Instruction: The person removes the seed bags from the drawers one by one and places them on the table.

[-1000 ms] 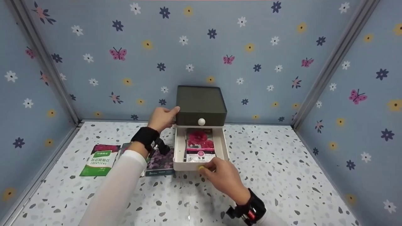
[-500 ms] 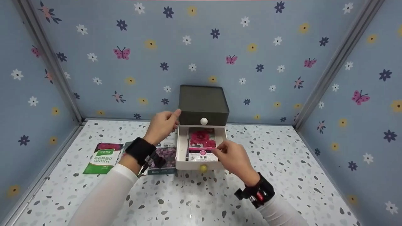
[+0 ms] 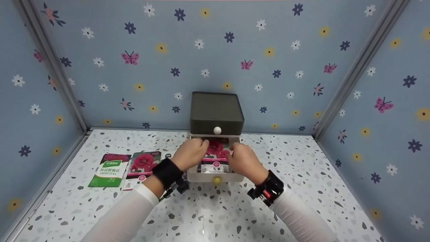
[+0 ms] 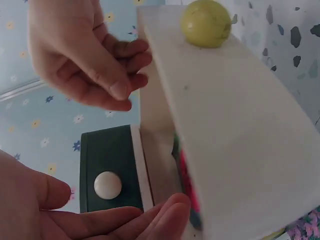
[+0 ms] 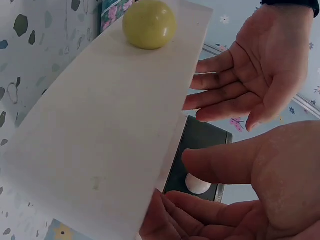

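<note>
A white lower drawer (image 3: 198,177) with a yellow knob (image 3: 217,180) is pulled out beneath a dark green upper drawer (image 3: 215,127). Inside lies a seed packet (image 3: 216,162) with a pink flower picture. My left hand (image 3: 192,153) reaches over the drawer's left side, fingers relaxed at the packet's left edge. Over the right side, my right hand (image 3: 244,163) has its fingertips by the packet's right edge. In the right wrist view my right thumb (image 5: 215,162) stands apart from the fingers, which dip behind the drawer front (image 5: 100,115). Neither hand shows a grip on anything.
Left of the drawer, a green and white seed packet (image 3: 106,171) and a red-flower packet (image 3: 144,163) lie on the speckled table (image 3: 289,201). Another packet is mostly hidden by my left wrist. A patterned wall (image 3: 215,47) stands close behind the box.
My right hand has left the yellow knob and moved up into the drawer. My left hand has come off the box's left side and moved right, over the drawer. The packet stays inside.
</note>
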A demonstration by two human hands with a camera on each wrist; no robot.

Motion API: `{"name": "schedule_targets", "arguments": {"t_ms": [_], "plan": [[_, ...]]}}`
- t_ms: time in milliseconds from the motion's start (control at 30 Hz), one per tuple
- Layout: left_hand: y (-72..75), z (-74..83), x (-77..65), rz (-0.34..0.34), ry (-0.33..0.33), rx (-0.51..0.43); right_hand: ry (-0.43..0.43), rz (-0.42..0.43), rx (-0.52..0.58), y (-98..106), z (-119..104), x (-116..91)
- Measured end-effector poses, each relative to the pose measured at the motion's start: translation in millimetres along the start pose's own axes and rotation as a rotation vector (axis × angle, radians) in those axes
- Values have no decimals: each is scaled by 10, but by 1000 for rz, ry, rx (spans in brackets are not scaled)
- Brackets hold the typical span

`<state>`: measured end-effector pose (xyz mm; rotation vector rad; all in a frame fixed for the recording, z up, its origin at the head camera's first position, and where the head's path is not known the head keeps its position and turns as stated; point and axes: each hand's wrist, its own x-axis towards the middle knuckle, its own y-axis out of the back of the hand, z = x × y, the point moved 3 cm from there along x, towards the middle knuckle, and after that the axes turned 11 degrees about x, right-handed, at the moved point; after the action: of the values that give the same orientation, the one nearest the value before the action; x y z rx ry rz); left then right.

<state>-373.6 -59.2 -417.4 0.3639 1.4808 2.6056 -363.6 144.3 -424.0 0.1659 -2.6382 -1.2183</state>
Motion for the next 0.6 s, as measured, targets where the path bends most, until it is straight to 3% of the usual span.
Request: {"name": "schedule_targets", "arguments": {"t_ms": [433, 533, 567, 600], "plan": [[-177, 138, 9, -65, -43, 110, 89, -4, -113, -148, 71, 176], [-239, 95, 29, -61, -56, 115, 89, -24, -134, -183, 71, 203], [-369, -32, 114, -39, -79, 113, 85, -33, -146, -192, 64, 209], [-392, -43, 127, -35, -110, 140, 85, -39, -155, -205, 63, 215]]}}
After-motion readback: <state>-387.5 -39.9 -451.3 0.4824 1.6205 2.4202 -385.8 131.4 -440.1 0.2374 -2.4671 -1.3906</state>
